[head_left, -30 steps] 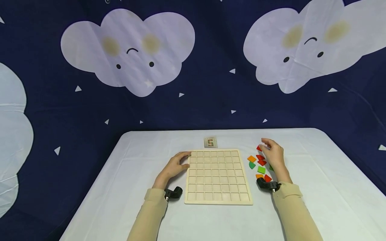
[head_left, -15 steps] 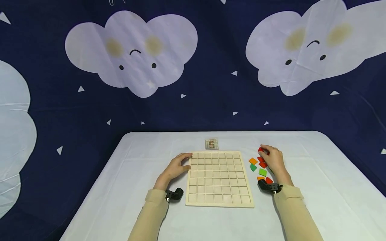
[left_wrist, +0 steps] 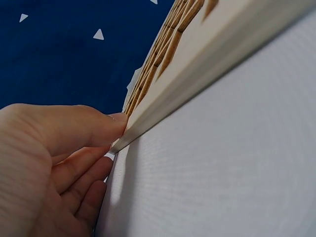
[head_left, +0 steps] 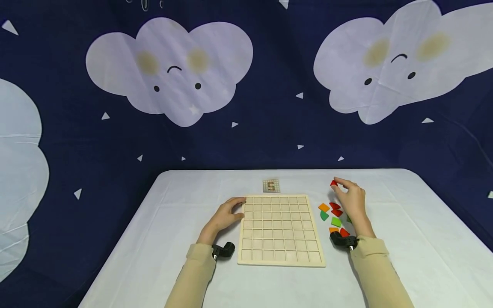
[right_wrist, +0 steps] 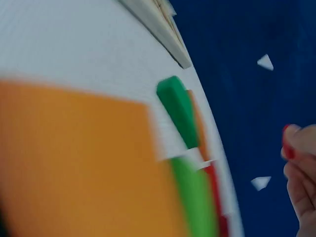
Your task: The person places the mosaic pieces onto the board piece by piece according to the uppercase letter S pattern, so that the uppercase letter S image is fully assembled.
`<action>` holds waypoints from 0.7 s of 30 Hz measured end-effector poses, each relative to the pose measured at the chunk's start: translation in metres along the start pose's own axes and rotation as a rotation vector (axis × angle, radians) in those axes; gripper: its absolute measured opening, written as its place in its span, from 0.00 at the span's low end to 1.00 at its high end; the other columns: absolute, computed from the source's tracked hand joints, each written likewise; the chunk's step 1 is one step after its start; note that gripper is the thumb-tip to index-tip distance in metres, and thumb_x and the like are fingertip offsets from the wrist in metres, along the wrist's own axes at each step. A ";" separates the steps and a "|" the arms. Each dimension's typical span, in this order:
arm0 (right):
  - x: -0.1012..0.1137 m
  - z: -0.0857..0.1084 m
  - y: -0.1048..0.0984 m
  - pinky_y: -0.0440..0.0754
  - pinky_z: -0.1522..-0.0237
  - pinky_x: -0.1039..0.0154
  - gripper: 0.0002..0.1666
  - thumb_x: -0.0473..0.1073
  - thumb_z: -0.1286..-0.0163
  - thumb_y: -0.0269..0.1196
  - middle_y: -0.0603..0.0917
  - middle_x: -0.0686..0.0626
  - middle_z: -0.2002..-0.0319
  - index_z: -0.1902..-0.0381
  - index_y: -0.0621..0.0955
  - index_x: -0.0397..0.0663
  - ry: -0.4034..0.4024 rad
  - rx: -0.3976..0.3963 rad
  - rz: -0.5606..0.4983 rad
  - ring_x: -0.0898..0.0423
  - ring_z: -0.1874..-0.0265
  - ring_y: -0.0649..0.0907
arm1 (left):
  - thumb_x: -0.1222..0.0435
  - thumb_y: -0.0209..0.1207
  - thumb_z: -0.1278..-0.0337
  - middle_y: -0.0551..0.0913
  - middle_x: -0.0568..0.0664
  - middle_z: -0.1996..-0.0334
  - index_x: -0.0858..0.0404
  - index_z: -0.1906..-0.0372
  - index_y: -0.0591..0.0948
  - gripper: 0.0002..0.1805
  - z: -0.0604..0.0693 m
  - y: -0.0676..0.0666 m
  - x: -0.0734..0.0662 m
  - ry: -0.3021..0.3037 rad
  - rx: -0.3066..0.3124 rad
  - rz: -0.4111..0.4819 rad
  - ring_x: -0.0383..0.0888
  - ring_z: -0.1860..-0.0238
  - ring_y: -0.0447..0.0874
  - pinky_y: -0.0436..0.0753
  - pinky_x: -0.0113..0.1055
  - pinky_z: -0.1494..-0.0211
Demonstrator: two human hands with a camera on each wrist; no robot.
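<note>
Red piece (head_left: 334, 183) pinched by thumb and finger of right hand (head_left: 352, 203), above worktop (head_left: 185, 194), beyond loose pieces (head_left: 336, 222). Light pinch by edges is advised. Board (head_left: 280, 231) touched at left side by left hand (head_left: 224, 215), thumb and forefinger apart; should be steadied, not pushed.

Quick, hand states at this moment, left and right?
Left hand: open, touching the left edge of the wooden grid board.
Right hand: closed, pinching a red tile.
</note>
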State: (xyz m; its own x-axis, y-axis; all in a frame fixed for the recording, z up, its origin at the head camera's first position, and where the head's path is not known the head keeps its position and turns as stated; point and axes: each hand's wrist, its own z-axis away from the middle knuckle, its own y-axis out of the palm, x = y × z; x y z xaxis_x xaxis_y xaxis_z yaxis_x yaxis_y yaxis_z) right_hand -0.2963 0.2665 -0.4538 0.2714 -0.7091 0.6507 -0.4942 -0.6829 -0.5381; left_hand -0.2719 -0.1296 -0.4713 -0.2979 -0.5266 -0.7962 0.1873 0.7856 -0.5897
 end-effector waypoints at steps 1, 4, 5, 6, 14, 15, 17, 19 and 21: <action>0.006 -0.002 -0.001 0.74 0.52 0.44 0.18 0.37 0.39 0.66 0.82 0.34 0.54 0.51 0.82 0.35 -0.016 -0.017 -0.019 0.37 0.57 0.79 | 0.73 0.62 0.48 0.71 0.56 0.38 0.66 0.38 0.72 0.29 0.000 0.000 0.000 0.000 -0.003 -0.002 0.52 0.34 0.64 0.61 0.45 0.31; 0.025 -0.006 -0.003 0.76 0.52 0.46 0.18 0.38 0.40 0.68 0.83 0.37 0.55 0.52 0.83 0.37 -0.046 -0.045 -0.081 0.39 0.57 0.80 | 0.73 0.62 0.48 0.71 0.56 0.38 0.66 0.38 0.72 0.28 0.001 0.001 0.000 0.006 -0.009 0.000 0.53 0.35 0.64 0.61 0.46 0.31; 0.032 -0.007 -0.003 0.76 0.53 0.47 0.18 0.39 0.40 0.68 0.83 0.38 0.55 0.52 0.83 0.38 -0.049 -0.044 -0.096 0.40 0.56 0.81 | 0.74 0.62 0.48 0.71 0.57 0.38 0.67 0.38 0.73 0.28 0.001 0.001 -0.001 0.009 -0.011 0.001 0.53 0.35 0.64 0.61 0.46 0.31; 0.038 -0.007 -0.003 0.76 0.53 0.47 0.19 0.40 0.40 0.68 0.84 0.39 0.55 0.52 0.83 0.38 -0.056 -0.038 -0.111 0.40 0.56 0.81 | 0.74 0.62 0.48 0.71 0.57 0.38 0.67 0.38 0.73 0.28 0.001 0.001 -0.001 0.009 -0.012 0.002 0.53 0.35 0.65 0.62 0.46 0.31; 0.068 0.004 0.018 0.77 0.52 0.45 0.19 0.42 0.40 0.68 0.84 0.41 0.54 0.52 0.83 0.39 -0.082 0.100 -0.230 0.42 0.56 0.81 | 0.73 0.62 0.48 0.71 0.56 0.38 0.67 0.39 0.73 0.28 0.001 -0.001 -0.003 -0.004 -0.013 -0.003 0.52 0.35 0.64 0.61 0.44 0.31; 0.069 0.006 0.022 0.77 0.52 0.45 0.19 0.42 0.40 0.68 0.84 0.42 0.54 0.52 0.84 0.40 -0.082 0.119 -0.233 0.42 0.56 0.81 | 0.73 0.62 0.48 0.71 0.56 0.38 0.67 0.39 0.73 0.28 0.001 -0.001 -0.003 -0.002 -0.013 -0.003 0.52 0.35 0.64 0.61 0.44 0.31; 0.072 0.011 0.029 0.77 0.52 0.44 0.19 0.42 0.40 0.68 0.84 0.42 0.54 0.52 0.84 0.41 -0.077 0.161 -0.247 0.42 0.55 0.81 | 0.73 0.62 0.48 0.71 0.56 0.38 0.68 0.38 0.72 0.28 0.001 -0.001 -0.003 -0.002 -0.009 -0.002 0.52 0.35 0.64 0.61 0.44 0.31; 0.075 0.016 0.035 0.78 0.52 0.44 0.19 0.42 0.40 0.68 0.84 0.42 0.54 0.51 0.84 0.41 -0.076 0.203 -0.258 0.41 0.55 0.81 | 0.73 0.62 0.47 0.71 0.56 0.38 0.68 0.38 0.72 0.28 0.001 0.000 -0.002 -0.003 -0.006 0.002 0.52 0.35 0.64 0.61 0.44 0.31; 0.078 0.021 0.040 0.78 0.53 0.44 0.19 0.43 0.40 0.68 0.84 0.43 0.53 0.51 0.84 0.43 -0.070 0.250 -0.271 0.42 0.54 0.80 | 0.73 0.62 0.47 0.71 0.56 0.38 0.68 0.38 0.72 0.28 0.001 0.000 -0.001 -0.004 -0.007 -0.002 0.52 0.34 0.63 0.61 0.44 0.31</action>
State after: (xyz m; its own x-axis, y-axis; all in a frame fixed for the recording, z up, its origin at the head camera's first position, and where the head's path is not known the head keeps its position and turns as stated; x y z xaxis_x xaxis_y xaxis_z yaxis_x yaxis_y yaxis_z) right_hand -0.2774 0.1803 -0.4362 0.4246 -0.5008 0.7542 -0.1822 -0.8633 -0.4707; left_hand -0.2711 -0.1294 -0.4706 -0.2942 -0.5297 -0.7955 0.1801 0.7867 -0.5905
